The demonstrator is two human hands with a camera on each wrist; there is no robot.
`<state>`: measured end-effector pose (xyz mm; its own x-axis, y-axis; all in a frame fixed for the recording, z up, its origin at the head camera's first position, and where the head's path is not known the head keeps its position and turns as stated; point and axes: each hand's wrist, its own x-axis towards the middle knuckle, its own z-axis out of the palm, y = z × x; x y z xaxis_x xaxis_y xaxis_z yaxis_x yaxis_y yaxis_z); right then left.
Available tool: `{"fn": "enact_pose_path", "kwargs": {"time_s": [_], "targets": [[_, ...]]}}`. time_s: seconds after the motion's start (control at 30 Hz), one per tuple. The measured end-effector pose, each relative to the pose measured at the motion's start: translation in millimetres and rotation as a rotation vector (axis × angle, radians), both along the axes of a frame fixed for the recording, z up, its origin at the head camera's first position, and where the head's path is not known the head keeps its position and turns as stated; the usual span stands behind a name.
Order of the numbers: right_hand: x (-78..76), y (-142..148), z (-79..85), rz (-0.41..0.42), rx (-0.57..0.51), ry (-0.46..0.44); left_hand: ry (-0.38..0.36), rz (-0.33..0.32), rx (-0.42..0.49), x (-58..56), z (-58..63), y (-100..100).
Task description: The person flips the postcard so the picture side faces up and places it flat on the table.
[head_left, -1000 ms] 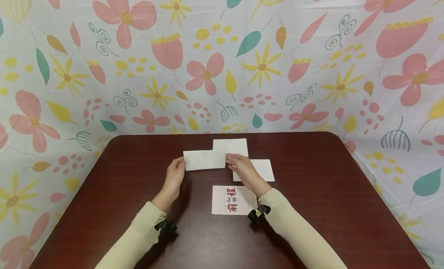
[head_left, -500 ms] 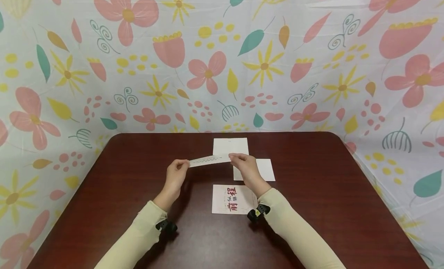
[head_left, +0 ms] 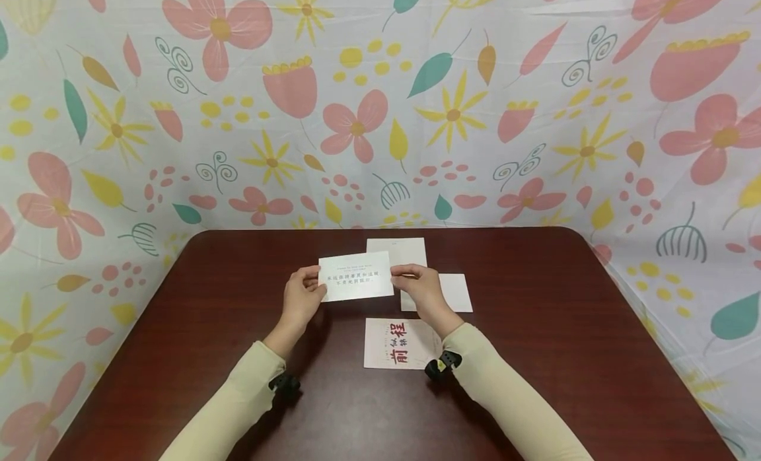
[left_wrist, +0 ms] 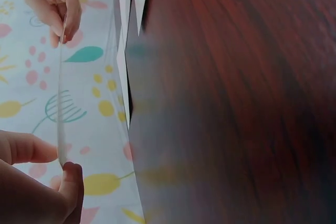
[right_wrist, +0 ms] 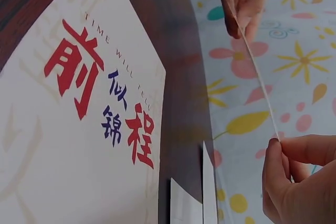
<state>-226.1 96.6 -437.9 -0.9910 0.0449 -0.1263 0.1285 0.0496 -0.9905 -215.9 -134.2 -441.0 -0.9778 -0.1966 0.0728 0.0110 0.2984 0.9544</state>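
Note:
Held up above the table between both hands is a white card (head_left: 357, 277), like a postcard, with lines of small dark printed characters facing the head camera. My left hand (head_left: 301, 299) pinches its left edge between thumb and fingers. At the right edge, the thumb and fingers of my right hand (head_left: 421, 289) pinch it as well. Both wrist views show this card nearly edge-on, as a thin strip. Below my right wrist lies another card (head_left: 383, 345) with large red and smaller blue characters, its right edge partly covered by the wrist.
Behind the held card, a pale card (head_left: 410, 249) lies near the table's far edge. A blank white card (head_left: 456, 292) lies right of it, partly hidden by the right hand. The dark red-brown table (head_left: 535, 355) ends at a flower-printed cloth (head_left: 380, 117).
The held card has turned over: first a nearly blank face showed, then it was tilted almost edge-on, and now the printed face shows. Both hands stay on its ends.

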Motion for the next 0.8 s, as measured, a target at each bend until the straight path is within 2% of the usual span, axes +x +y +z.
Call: {"fn": "enact_pose_path", "kwargs": {"time_s": [0.17, 0.4, 0.6, 0.8], "targets": [[-1.1, -1.9, 0.3, -0.005, 0.003, 0.015, 0.009, -0.007, -0.084, -2.5, -1.1, -2.2], [-4.4, -3.6, -3.2, -0.021, 0.041, 0.009, -0.025, -0.036, -0.187, -6.0, -2.6, -5.5], [-4.2, -4.0, -6.2, -0.016, 0.037, -0.058, -0.074, -0.077, -0.248, -8.0, -6.4, -10.0], [-4.4, -3.7, -8.9, 0.043, 0.099, -0.130, -0.122, -0.134, -0.325, -10.9, -9.1, -10.8]]}}
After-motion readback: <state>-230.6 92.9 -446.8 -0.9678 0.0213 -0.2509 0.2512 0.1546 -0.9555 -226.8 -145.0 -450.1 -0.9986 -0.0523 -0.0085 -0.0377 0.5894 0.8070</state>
